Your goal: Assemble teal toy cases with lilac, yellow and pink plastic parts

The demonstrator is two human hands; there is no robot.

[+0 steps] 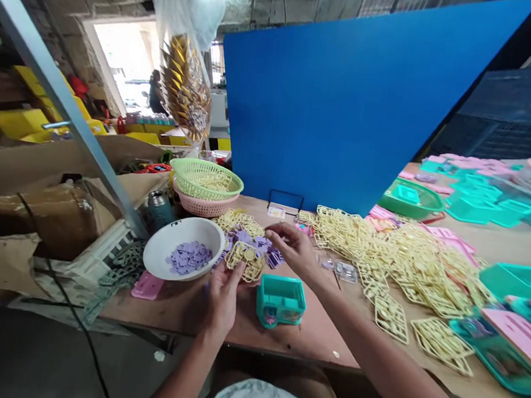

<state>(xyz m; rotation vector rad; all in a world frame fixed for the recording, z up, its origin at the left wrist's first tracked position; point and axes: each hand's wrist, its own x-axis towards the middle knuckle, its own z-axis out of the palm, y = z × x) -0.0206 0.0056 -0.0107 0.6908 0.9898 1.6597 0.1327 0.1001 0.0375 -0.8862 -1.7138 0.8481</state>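
My left hand (223,298) pinches a cream plastic sprue frame (244,261) with small moulded parts, thumb on top, above the table. Up and to the right of it, my right hand (294,250) hangs in the air with bent fingers, thumb and forefinger apart and nothing visible between them. A teal toy vehicle body (281,300) with an open top stands on the table just below the hands. Behind the held frame lie loose purple plastic pieces (273,256) and more cream frames (239,221). To the left, a white bowl (154,252) holds purple pieces.
A large heap of cream frames (365,237) spreads to the right. Teal and pink parts (515,336) crowd the right edge. Stacked baskets (206,177), a flask (159,209) and a metal post (85,125) stand left. A blue board (340,106) rises behind the table.
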